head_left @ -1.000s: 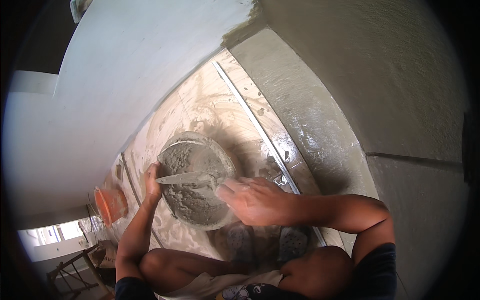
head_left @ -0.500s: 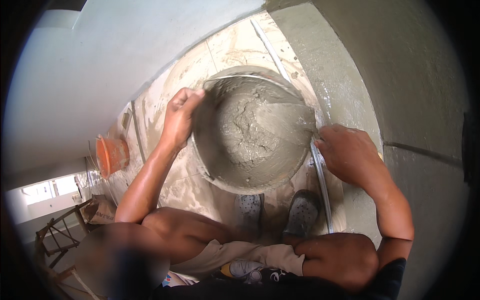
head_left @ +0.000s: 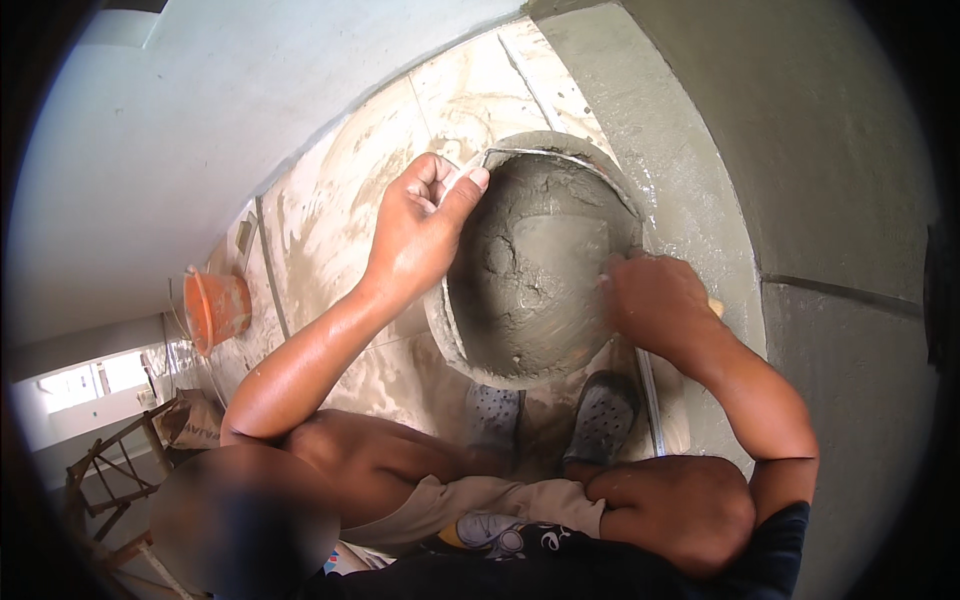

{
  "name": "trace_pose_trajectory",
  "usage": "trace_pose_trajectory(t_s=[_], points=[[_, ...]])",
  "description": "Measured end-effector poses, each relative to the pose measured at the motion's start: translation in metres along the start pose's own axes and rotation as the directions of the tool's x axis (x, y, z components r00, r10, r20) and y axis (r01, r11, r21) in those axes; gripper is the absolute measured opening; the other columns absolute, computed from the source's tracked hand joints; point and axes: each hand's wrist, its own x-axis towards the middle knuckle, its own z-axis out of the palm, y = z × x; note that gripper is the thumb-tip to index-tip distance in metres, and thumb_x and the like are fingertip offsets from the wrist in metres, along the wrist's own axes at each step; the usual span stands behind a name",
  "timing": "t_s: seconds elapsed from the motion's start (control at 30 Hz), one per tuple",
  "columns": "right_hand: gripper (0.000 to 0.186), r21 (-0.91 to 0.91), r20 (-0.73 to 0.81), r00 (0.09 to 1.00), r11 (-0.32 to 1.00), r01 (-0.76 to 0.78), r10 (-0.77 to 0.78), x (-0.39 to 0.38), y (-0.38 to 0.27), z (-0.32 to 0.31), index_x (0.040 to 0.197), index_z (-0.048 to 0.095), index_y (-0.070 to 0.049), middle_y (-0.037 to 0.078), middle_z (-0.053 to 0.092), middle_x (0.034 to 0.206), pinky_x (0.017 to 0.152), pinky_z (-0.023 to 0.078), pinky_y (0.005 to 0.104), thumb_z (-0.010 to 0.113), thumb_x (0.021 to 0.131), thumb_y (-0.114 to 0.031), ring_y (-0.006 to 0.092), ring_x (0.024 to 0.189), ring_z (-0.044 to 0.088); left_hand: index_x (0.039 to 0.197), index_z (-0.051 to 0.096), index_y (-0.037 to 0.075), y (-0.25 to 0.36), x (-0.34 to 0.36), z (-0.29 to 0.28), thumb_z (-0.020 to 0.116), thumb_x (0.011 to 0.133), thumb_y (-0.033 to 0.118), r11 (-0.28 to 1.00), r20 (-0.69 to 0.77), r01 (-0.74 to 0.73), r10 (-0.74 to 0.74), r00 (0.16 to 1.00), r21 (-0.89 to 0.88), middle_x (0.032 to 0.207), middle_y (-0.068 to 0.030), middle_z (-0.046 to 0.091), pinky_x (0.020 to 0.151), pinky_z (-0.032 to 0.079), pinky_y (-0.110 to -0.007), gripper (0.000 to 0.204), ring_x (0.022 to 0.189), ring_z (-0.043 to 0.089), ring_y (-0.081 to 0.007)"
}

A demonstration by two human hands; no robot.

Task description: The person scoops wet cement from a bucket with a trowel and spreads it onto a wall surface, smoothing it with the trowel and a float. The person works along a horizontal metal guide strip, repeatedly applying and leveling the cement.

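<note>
A round bucket (head_left: 452, 335) coated in grey mortar is tilted between my two hands, with a wire handle lying along its far rim. Wet mortar (head_left: 500, 240) fills the inside. My left hand (head_left: 420, 225) is closed on the bucket's far-left rim, thumb against the edge where the wire handle runs. In my right hand (head_left: 660, 305), at the right side, is a trowel whose mortar-smeared blade (head_left: 560, 250) lies in the bucket. A light-coloured handle end pokes out behind that fist. My right fingers are partly blurred by motion.
Under the bucket are mortar-stained tiles (head_left: 330, 235), with a long metal straightedge (head_left: 650, 400) at the right. Fresh grey mortar (head_left: 690, 150) borders the right wall. An orange bucket (head_left: 218, 308) stands at left, near a metal frame (head_left: 115, 465). My speckled shoes (head_left: 605, 415) are close below.
My left hand has moved right and the bucket has tipped further to the right with it. My right hand has shifted slightly left, over the bucket's rim, with the trowel.
</note>
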Motion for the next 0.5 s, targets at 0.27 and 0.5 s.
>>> trace_pose_trajectory(t_s=[0.27, 0.5], points=[[0.020, -0.205, -0.016, 1.000, 0.979, -0.008, 0.005, 0.003, -0.004, 0.011, 0.098, 0.069, -0.002, 0.017, 0.072, 0.097, 0.074, 0.058, 0.0381, 0.055, 0.087, -0.011, 0.0302, 0.088, 0.072, 0.080, 0.051, 0.005, 0.010, -0.006, 0.013, 0.068, 0.094, 0.021, 0.999, -0.028, 0.010, -0.009, 1.000, 0.037, 0.069, 0.0031, 0.047, 0.059, 0.036, -0.025, 0.027, 0.066, 0.040, -0.0057], [0.023, -0.041, 0.131, 0.988, 0.995, 0.086, -0.080, 0.005, 0.010, 0.008, 0.094, 0.070, -0.001, 0.022, 0.070, 0.095, 0.075, 0.057, 0.0435, 0.054, 0.090, -0.016, 0.0357, 0.087, 0.071, 0.079, 0.050, 0.005, 0.014, -0.010, 0.021, 0.068, 0.094, 0.022, 0.995, -0.035, 0.005, -0.001, 0.999, 0.101, 0.069, 0.0017, 0.047, 0.059, 0.037, -0.027, 0.029, 0.066, 0.040, -0.0073]])
